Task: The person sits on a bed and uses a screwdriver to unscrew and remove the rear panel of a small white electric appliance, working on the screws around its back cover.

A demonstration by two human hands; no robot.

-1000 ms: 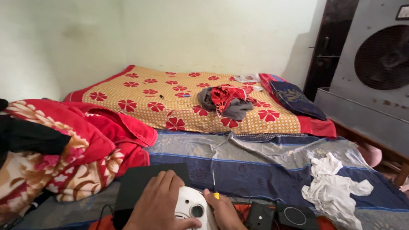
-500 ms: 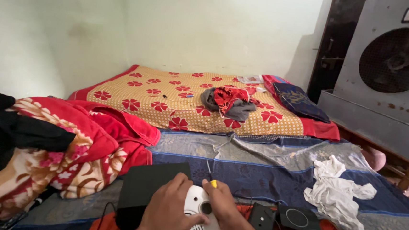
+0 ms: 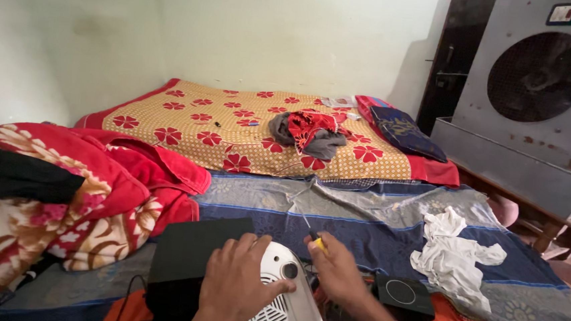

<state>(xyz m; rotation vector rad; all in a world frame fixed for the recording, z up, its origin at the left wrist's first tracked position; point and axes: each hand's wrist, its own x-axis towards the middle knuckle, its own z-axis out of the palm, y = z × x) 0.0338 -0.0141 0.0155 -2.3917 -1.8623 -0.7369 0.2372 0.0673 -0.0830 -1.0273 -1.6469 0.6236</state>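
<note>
White appliance (image 3: 286,301), black box (image 3: 189,251) beside, red blanket (image 3: 96,187) near

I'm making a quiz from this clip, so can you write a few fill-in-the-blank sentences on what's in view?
The left hand rests on a ____ device with vent slots.
The right hand grips a tool with a ____ handle.
A crumpled ____ cloth lies on the blue bedsheet.

Missing words: white; yellow; white.

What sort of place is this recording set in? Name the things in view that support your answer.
Most likely a bedroom in a home: a mattress under a yellow sheet with red flowers, a red floral blanket heaped beside it, and a large grey metal air cooler against the wall.
</note>
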